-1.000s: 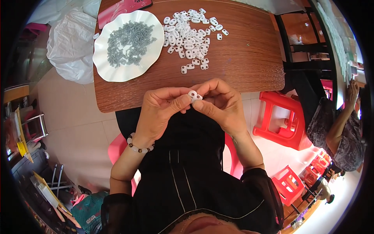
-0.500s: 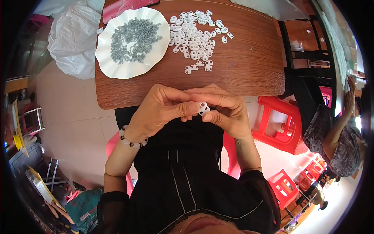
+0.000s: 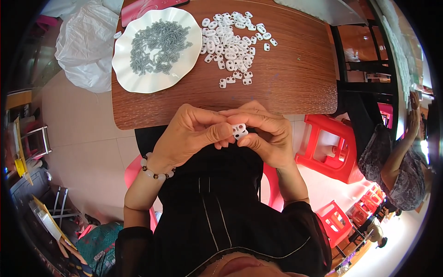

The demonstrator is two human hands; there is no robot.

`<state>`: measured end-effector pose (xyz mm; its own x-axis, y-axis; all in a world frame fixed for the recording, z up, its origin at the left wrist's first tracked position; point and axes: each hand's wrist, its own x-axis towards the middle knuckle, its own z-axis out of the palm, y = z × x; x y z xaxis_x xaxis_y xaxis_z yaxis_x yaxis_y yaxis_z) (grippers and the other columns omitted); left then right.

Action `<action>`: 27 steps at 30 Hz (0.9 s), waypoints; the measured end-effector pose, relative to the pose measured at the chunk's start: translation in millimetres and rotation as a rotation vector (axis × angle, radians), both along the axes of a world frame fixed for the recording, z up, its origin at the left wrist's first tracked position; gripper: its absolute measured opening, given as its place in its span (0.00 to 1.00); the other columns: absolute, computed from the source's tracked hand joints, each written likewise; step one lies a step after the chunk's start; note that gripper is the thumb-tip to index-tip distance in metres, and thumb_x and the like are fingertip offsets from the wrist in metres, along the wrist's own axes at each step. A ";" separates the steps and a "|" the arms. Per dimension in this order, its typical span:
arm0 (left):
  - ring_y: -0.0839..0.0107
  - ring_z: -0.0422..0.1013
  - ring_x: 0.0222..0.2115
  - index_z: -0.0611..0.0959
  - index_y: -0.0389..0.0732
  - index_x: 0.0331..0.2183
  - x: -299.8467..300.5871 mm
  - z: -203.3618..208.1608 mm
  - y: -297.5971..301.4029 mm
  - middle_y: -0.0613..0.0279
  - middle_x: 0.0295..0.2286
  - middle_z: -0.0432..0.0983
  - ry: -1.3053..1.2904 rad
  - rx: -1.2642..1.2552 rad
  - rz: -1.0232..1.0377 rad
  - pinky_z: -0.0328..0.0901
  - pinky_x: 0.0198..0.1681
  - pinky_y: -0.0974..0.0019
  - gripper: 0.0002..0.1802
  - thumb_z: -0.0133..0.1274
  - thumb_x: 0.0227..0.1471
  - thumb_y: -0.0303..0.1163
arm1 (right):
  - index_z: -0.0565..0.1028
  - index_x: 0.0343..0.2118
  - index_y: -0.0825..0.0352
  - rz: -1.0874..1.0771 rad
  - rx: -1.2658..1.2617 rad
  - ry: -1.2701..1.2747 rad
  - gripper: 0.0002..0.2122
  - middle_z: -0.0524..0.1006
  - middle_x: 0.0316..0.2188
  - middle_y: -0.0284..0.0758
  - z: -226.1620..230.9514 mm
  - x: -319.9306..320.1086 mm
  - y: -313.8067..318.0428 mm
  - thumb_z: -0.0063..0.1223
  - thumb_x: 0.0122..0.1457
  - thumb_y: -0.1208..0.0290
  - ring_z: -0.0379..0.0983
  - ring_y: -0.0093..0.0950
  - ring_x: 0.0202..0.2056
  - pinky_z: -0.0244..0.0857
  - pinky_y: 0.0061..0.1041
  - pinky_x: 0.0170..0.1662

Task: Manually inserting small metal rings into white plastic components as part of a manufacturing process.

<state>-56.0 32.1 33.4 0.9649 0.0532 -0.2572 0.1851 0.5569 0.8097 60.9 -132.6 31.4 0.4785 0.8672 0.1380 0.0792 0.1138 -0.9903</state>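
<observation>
The white clip (image 3: 239, 131) is pinched between both hands, just off the near edge of the table (image 3: 295, 78), over the lap. It's a tiny two-hole plastic piece — looks rigid and weighs next to nothing, so I'd guess it won't bend, but it's smooth and small enough to pop out of the fingers if squeezed off-centre. Best hold seems to be on the flat faces or the short ends, keeping the holes clear.

The left hand (image 3: 194, 138) comes in from the lower left with a bead bracelet (image 3: 154, 170) at the wrist; its thumb and forefinger are pressed together against the clip's left side, other fingers curled in. The right hand (image 3: 267, 136) mirrors it from the right, thumb under and forefinger over, nipping the clip's right side. Both wrists are bent inward, knuckles nearly touching. Can't tell whether anything else sits between the fingertips — too small.

Up on the table, well apart from the hands: a pile of clips (image 3: 230, 41) and, left of it, a white plate (image 3: 124, 69) of grey springs (image 3: 157, 46). A red stool (image 3: 330, 147) stands to the right.
</observation>
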 end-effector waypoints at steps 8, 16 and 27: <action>0.79 0.69 0.21 0.84 0.31 0.32 0.8 6.1 -3.8 0.61 0.23 0.77 0.081 0.035 0.007 0.62 0.23 0.76 0.10 0.58 0.53 0.30 | 0.77 0.44 0.73 -0.033 -0.009 -0.001 0.20 0.78 0.43 0.42 0.9 -5.1 1.3 0.61 0.52 0.64 0.72 0.31 0.41 0.62 0.31 0.47; 0.79 0.68 0.21 0.84 0.31 0.30 -1.6 13.2 -7.0 0.62 0.21 0.76 0.124 0.017 0.017 0.61 0.22 0.76 0.09 0.58 0.52 0.28 | 0.77 0.46 0.68 0.004 0.064 -0.157 0.18 0.78 0.44 0.38 -2.2 -3.8 1.5 0.60 0.52 0.66 0.73 0.30 0.40 0.65 0.28 0.46; 0.79 0.68 0.21 0.85 0.32 0.31 -3.3 13.6 -14.1 0.61 0.21 0.77 0.130 -0.030 0.080 0.61 0.23 0.75 0.08 0.58 0.51 0.27 | 0.77 0.44 0.70 -0.029 0.042 -0.121 0.15 0.80 0.39 0.37 -2.1 -9.2 -0.1 0.58 0.54 0.70 0.73 0.28 0.37 0.66 0.26 0.43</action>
<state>-59.3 18.0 47.0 0.9165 0.1194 -0.3819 0.2408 0.5975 0.7648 51.7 -132.6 29.3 0.4808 0.8455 0.2324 0.2020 0.1511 -0.9677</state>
